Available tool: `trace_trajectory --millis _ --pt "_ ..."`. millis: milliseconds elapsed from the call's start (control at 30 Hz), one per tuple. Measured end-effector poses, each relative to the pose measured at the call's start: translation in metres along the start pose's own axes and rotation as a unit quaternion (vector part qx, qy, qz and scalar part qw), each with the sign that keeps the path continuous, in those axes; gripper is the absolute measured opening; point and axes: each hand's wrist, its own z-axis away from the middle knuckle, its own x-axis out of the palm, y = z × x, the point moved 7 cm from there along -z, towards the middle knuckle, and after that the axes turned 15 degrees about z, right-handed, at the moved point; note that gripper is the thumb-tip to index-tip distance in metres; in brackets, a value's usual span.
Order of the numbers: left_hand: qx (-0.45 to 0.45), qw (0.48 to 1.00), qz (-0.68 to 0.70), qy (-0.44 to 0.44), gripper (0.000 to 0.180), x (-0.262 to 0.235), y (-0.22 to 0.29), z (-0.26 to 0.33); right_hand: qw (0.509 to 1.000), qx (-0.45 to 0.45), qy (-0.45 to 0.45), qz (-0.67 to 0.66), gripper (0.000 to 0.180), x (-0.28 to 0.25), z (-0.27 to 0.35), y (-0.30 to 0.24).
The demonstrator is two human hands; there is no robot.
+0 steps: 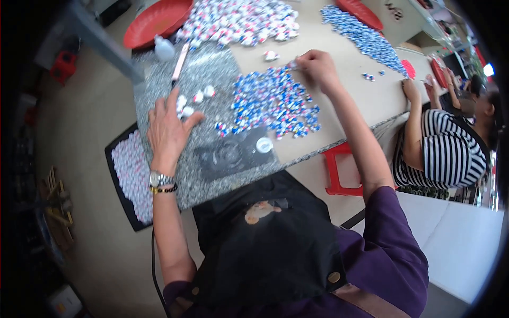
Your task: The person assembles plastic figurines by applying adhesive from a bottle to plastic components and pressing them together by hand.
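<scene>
My left hand rests over the grey speckled slab, fingers spread and holding nothing. Beside its fingers lie several small white pieces, some with red marks. My right hand is closed at the far right corner of a spread of small blue, white and red pieces. Something small and pale shows at its fingertips, too blurred to name. One white and red piece lies left of that hand. A pale pink stick-like tool with a dark end lies beyond my left fingers.
A dark plate with a white round cap lies near the front edge. Farther back are a large white piece heap, a red tray and a white bottle. A full black tray stands left; a person sits right.
</scene>
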Motion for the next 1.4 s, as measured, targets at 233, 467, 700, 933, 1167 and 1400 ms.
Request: trace_trajectory --millis 233,467,700,933,1167,1400 --pt "0.027 0.999 -0.025 -0.003 0.05 0.013 -0.016 0.015 0.99 -0.044 0.095 0.096 0.033 -0.003 0.04 -0.021" --pt "0.096 0.994 0.037 0.026 0.03 0.01 0.002 0.018 0.972 -0.168 0.031 0.164 0.036 -0.043 0.163 -0.016" --pt "0.102 0.983 0.129 0.076 0.028 0.008 -0.018 0.016 0.95 -0.227 0.024 0.212 0.035 -0.015 0.195 -0.012" --pt "-0.205 0.406 0.89 0.02 0.021 0.027 -0.066 0.017 0.892 -0.307 0.075 0.324 0.015 -0.005 0.197 -0.021" --pt "-0.191 0.196 0.962 -0.017 0.037 0.014 -0.046 0.05 0.891 -0.332 0.055 0.304 0.017 0.01 0.192 -0.027" --pt "-0.281 0.177 0.942 -0.049 0.04 0.03 -0.004 0.059 0.92 -0.272 0.065 0.276 0.017 0.001 0.191 -0.014"
